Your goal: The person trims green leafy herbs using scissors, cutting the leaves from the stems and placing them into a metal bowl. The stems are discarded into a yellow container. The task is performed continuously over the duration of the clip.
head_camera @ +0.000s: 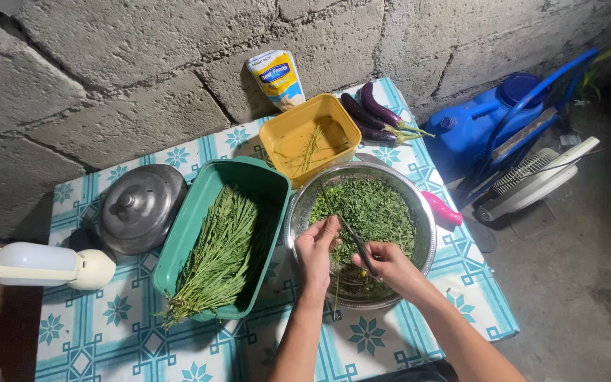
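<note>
Over the near side of the steel bowl (419, 212) our two hands meet: our left hand (317, 247) is pinched around a thin green stem (336, 279) that hangs down past the bowl's near rim, and our right hand (389, 263) is closed on a dark pair of scissors (359, 244) whose blades point up and away from us, toward the left hand's fingertips. The bowl stands near the right edge of the table (107, 332), which wears a cloth of teal and white tiles, and it is heaped with small cut green leaves (369, 209). Touching the bowl on its left is a green tub (199, 205) holding a bundle of long leafy sprigs (213, 258), their cut ends poking over the tub's near rim. Behind the bowl, toward the far edge by the block wall (107, 78), sits a yellow tub (298, 127) with a few bare stems in it, a white and yellow pouch (277, 76) leaning on the wall beyond it. At the far right corner lie purple eggplants (373, 113). A pink handle (441, 209) sticks out from behind the bowl's right side. Toward the left edge we see a metal pot lid (143, 205) and a white lamp (44, 265).
</note>
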